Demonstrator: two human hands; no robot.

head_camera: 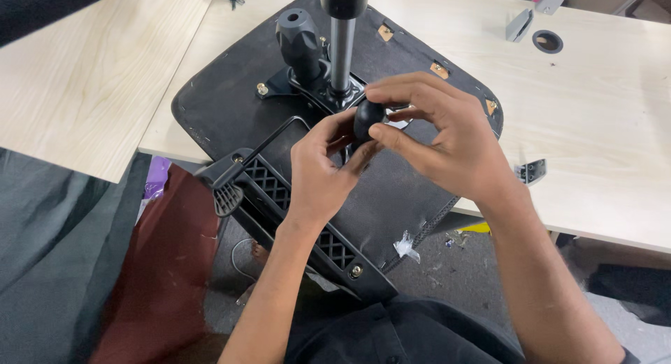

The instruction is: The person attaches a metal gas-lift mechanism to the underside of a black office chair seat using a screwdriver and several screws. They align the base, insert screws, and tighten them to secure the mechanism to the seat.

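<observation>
- Spanning most of the view, the pale wooden tabletop (601, 112) carries an upturned office-chair seat (231, 105), which lies underside up and juts over the near edge, so its fittings face the person.
- At the middle of the seat sits the black metal tilt mechanism (307, 81), with a steel gas-lift column (342, 53) rising from it and a thick black adjustment knob (297, 32) standing just to its left.
- A ribbed black plastic bracket (279, 196) runs along the seat's near edge, beyond the tabletop.
- The right hand (447, 144) is closed on a small round black knob (368, 118) just in front of the column, thumb below and fingers curled over it.
- The left hand (318, 172) pinches the knob's underside with narrowed fingertips, likely steadying it.
- Small grey brackets (530, 170) lie loose near the right edge.
</observation>
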